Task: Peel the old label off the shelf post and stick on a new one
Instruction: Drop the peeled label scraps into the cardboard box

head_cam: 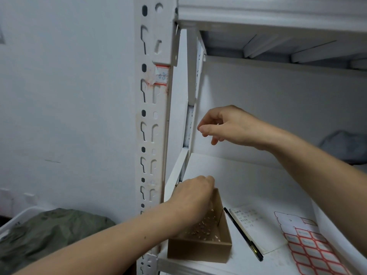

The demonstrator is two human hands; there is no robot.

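The white slotted shelf post (153, 116) stands left of centre. High on it sticks the old label (161, 75), red-bordered with blue writing, its left part torn and lifted, with red residue around it. My right hand (224, 128) hovers in front of the shelf bay, below and right of the label, fingers loosely curled with nothing visible in them. My left hand (193, 195) hangs over the far end of a brown cardboard box (200, 247) that holds several paper scraps; its fingers point down and are hidden. A sheet of new red-bordered labels (311, 249) lies on the shelf at lower right.
A black pen (243, 234) and a white notepad (256, 229) lie on the shelf board (238, 179) between the box and the label sheet. A white bin with green fabric (51, 233) sits on the floor at lower left. A grey bundle (345, 147) lies at the shelf's far right.
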